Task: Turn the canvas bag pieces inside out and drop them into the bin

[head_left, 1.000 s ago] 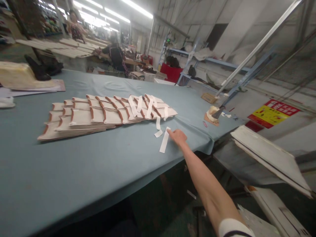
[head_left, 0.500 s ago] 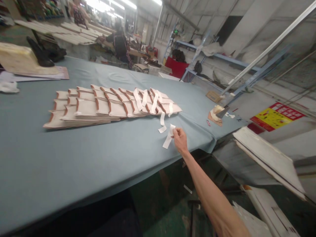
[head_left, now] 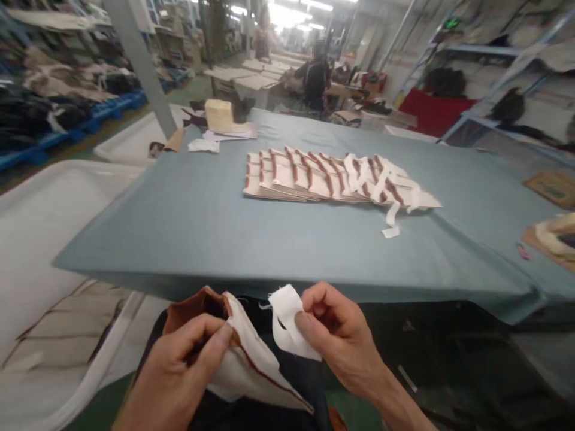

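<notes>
My left hand pinches the edge of a cream fabric piece with brown trim, its brown-lined opening facing up, over my lap. Just to the right, my right hand holds a short white fabric strip between thumb and fingers. The strip is curled and frayed at one end, close to the cream piece but apart from it. On the blue-covered table lies an overlapping row of similar cream pieces. Several loose white strips lie across the row's right end, and one hangs down onto the cloth.
A yellowish block and a white scrap are at the table's far left. White bins stand to the left, one holding cream pieces. A cardboard box is at the right. A person is farther back.
My right hand has carried the white strip from the table to my lap. My left hand has come into view with a cream piece. The view has turned left.
</notes>
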The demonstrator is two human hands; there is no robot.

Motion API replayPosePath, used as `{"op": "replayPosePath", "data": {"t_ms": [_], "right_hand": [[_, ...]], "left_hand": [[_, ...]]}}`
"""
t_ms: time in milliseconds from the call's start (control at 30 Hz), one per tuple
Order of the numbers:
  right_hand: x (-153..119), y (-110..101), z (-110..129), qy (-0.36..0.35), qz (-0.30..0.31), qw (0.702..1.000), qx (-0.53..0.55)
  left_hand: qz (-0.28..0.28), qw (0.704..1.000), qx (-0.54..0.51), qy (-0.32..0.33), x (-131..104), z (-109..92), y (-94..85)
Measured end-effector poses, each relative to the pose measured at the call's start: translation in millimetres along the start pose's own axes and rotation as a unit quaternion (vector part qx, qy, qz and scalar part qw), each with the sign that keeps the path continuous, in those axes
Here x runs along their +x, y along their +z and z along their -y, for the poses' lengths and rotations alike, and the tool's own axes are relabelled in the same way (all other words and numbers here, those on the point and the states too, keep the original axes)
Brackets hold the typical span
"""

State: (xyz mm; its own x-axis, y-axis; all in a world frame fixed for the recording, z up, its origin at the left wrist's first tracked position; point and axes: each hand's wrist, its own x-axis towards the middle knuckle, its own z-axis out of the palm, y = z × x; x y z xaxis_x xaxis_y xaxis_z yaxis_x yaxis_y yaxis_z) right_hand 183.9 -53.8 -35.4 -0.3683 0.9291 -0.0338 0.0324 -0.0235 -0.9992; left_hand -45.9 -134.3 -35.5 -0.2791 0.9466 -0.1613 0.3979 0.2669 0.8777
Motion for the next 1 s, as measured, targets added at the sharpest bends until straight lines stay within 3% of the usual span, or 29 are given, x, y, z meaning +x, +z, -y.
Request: {"op": "replayPosePath", "data": {"t_ms": [167, 267, 333, 433, 600, 767, 900, 1000], "right_hand": [[-10.9, 46.3, 10.7, 0.05, 0.095, 0.994, 0.027], [-14.8, 66.3, 9.8, 0.05, 0.127, 0.99, 0.023], [-16.8, 77.1, 6.3, 0.055, 0.138, 0.989, 0.007], [-20.2, 90.0, 0.5, 0.062, 0.111, 0.991, -0.04], [-25.9, 103.3, 0.8, 0.051, 0.065, 0.99, -0.117], [-26.0, 107.2, 10.5, -0.02, 0.058, 0.974, -0.217], [-26.4, 110.4, 12.3, -0.123, 0.062, 0.971, -0.197], [-28.3, 115.0, 10.2, -0.139, 0.053, 0.976, -0.159]], "left_hand": [[-0.01, 0.996, -0.092, -0.009, -6.8, 2.9, -19.2], [0.047, 0.982, -0.185, 0.001, -10.4, 19.6, -23.9], [0.084, 0.962, -0.259, -0.002, -13.8, 32.6, -24.3], [0.076, 0.944, -0.32, -0.014, -21.2, 47.5, -24.1], [0.034, 0.953, -0.299, 0.026, -35.4, 50.8, -27.8], [0.015, 0.97, -0.23, 0.08, -39.9, 37.7, -33.7], [0.012, 0.975, -0.201, 0.097, -39.7, 28.1, -40.0], [0.009, 0.973, -0.212, 0.095, -41.0, 27.5, -43.2]]}}
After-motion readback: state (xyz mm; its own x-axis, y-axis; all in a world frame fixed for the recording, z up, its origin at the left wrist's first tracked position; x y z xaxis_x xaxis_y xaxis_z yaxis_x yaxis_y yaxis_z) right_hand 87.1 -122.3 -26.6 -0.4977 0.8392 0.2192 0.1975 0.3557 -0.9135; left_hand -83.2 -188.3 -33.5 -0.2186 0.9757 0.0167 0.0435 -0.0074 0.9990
